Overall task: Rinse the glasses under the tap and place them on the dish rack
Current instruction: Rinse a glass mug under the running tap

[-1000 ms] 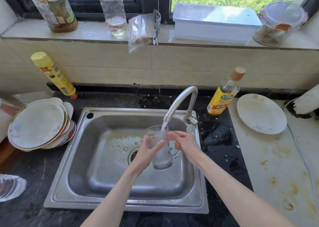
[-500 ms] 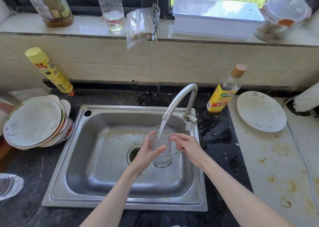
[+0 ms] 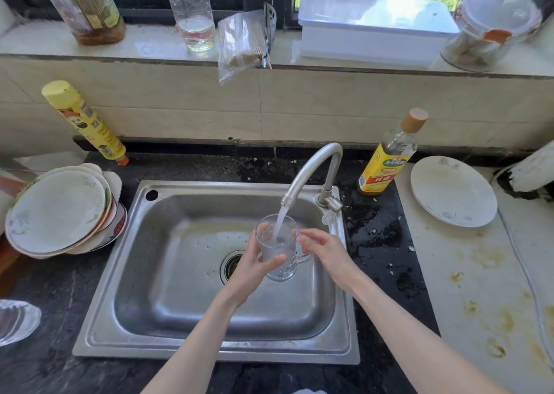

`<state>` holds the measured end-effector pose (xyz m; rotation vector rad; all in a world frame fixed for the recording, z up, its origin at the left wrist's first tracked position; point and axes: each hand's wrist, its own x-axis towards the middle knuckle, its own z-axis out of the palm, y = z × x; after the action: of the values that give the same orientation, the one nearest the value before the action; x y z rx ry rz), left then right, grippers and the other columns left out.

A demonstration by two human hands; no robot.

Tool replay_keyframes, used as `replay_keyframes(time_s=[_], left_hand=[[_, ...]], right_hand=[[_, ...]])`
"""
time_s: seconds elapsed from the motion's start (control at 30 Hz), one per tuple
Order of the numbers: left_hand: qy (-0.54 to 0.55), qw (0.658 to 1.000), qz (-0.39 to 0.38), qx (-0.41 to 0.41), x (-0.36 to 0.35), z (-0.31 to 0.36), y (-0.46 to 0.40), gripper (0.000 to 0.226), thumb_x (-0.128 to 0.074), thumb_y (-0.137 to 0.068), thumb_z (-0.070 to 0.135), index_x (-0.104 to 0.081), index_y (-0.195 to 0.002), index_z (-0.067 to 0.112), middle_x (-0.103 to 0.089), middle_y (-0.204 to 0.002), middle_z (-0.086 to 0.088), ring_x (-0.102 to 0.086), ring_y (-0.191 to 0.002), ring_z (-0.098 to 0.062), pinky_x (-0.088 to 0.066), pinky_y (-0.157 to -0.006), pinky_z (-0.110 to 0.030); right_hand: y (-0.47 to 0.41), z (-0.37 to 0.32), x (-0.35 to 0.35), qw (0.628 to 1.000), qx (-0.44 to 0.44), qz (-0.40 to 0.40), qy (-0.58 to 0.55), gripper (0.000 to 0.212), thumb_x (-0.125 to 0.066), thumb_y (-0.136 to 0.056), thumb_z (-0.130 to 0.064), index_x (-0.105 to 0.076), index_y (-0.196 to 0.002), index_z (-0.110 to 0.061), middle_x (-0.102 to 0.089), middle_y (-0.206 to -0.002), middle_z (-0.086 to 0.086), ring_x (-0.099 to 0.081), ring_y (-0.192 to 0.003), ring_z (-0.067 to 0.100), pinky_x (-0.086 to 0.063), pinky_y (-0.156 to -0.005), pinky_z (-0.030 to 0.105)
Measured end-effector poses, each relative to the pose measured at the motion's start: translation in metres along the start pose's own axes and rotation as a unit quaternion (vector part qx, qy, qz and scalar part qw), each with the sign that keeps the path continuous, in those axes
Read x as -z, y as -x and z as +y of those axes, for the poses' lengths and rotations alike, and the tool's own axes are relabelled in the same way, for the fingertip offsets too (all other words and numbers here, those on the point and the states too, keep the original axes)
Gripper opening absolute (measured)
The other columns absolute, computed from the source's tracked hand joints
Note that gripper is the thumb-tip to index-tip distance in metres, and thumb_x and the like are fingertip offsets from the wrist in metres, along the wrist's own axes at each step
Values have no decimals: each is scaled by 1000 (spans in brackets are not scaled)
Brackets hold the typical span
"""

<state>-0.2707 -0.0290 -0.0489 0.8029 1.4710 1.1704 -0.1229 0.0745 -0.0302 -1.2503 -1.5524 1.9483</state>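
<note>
Clear glass mug (image 3: 277,248) with side handle, smooth cylinder with a thick base, held upright over the right half of the steel sink (image 3: 144,261). Left hand (image 3: 250,269) grasps the mug body, thumb across the front, fingers curled round the far side. Right hand (image 3: 325,251) sits just right of the mug at the handle, fingers loosely curled, fingertips (image 3: 302,234) at the rim; whether they pinch the rim or the handle, cannot tell. Curved matte metal tap (image 3: 311,172) arcs above the hands, and a white water stream (image 3: 278,222) falls from it into the mug mouth.

The sink is a brushed stainless rectangle with rounded corners and a raised rim, droplets on its floor. Round drain (image 3: 230,266) is just left of the left hand, partly hidden by it. Open basin space lies left of and below the hands; the right sink wall is close beside the right hand.

Far left of the hands, stacked ceramic plates (image 3: 60,210) lean tilted on the dark speckled counter (image 3: 45,363). Behind them stands a yellow spray can (image 3: 87,124), tilted. Right of the tap base is a glass bottle (image 3: 388,157) with yellow label and tan cap. Further right a single white plate (image 3: 452,191) lies flat on a pale stained surface. At the lower left edge is a ribbed clear glass dish (image 3: 16,321), partly cut off.
</note>
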Motion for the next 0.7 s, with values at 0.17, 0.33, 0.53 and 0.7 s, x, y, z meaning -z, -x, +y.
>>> replay_keyframes(time_s=[0.17,0.33,0.53,0.7], left_hand=[[-2,1000,-4,-1,3,2,-2,74,-73,-70,36,-37,-134,27,-55,-130,5,-51,-120,-11,-42,-94,-23],[13,999,22,35,1,11,-5,47,-69,-82,34,-50,-124,24,-63,-120,2,-58,-114,-15,-46,-95,-28],[25,977,-76,198,1,4,-1,72,-34,-73,82,-54,-125,37,-65,-119,10,-60,-111,-9,-48,-96,-37],[101,959,-79,253,5,-8,-1,75,-17,-82,71,-54,-130,27,-64,-123,1,-57,-118,-18,-41,-104,-42]], right_hand=[[2,-2,-3,1000,10,8,-12,22,-60,-89,-16,-67,-109,-12,-65,-81,-14,-51,-67,0,-44,-70,11],[-4,-9,-9,999,-25,45,2,14,-60,-90,-20,-69,-100,-14,-68,-77,-6,-37,-48,8,-39,-51,15],[-16,-14,-14,966,-252,51,-12,21,-66,-87,-26,-63,-81,-6,-65,-69,11,-29,-41,8,-35,-38,17],[-25,-10,-10,945,-326,31,-6,27,-63,-89,-27,-59,-75,-4,-62,-76,16,-31,-34,3,-34,-35,14]])
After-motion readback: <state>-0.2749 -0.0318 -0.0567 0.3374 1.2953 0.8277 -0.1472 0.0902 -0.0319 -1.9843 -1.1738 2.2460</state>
